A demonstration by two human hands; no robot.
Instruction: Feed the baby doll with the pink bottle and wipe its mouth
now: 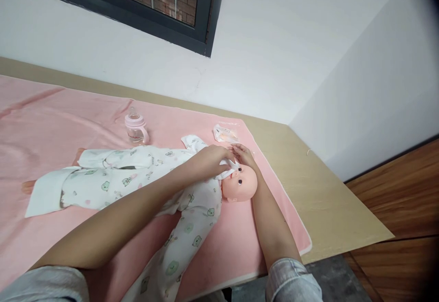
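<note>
A baby doll (240,185) lies on its back in a white, animal-print outfit (137,169), its bald head to the right. My left hand (216,158) reaches across the doll and pinches a white cloth (226,169) against the lower face. Whether this cloth is part of the outfit or a separate piece, I cannot tell. Beside the far side of the head is my right hand (244,155), its fingers slightly bent and apart, close to my left fingertips. Part of the doll's face is hidden behind the cloth and my fingers.
A pink baby bottle (135,128) with a handle stands beyond the doll's legs. Near my hands lies a small clear packet (224,134). Under everything spreads a pink blanket (85,110) on a tan table (302,192). A white wall with a dark-framed window (202,32) rises behind.
</note>
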